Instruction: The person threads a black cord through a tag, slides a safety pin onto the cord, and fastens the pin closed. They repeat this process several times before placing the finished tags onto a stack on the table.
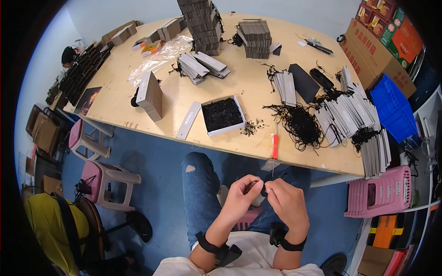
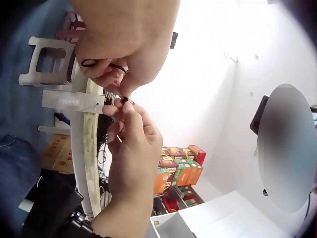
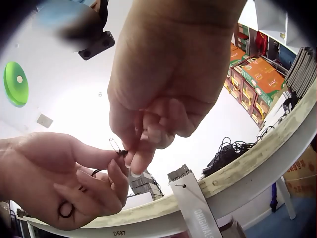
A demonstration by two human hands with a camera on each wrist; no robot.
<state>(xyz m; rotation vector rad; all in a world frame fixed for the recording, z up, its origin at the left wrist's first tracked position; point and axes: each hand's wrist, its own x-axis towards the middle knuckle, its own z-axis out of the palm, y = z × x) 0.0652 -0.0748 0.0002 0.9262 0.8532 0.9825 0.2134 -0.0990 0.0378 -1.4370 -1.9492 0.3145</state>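
Observation:
Above the lap, my left hand (image 1: 241, 195) and right hand (image 1: 287, 200) meet at the fingertips. A thin black cord (image 3: 66, 209) runs through the left hand, its loop hanging out past the curled fingers. The left thumb and finger pinch this cord near its dark knot. A small open-looking safety pin (image 3: 114, 145) sticks up at the knot, its lower end between the right fingertips. Just past the hands, a grey tag (image 3: 195, 208) printed ORIGINALS juts from the table edge, a thin metal pin through its hole.
On the wooden table (image 1: 184, 99) stand a white box (image 1: 223, 115) of black pieces, loose safety pins (image 1: 253, 127), a red-handled screwdriver (image 1: 275, 146), tangled black cords (image 1: 301, 126) and stacks of grey tags (image 1: 255, 39). A blue crate (image 1: 393, 108) is at the right, pink stools (image 1: 108, 181) at left.

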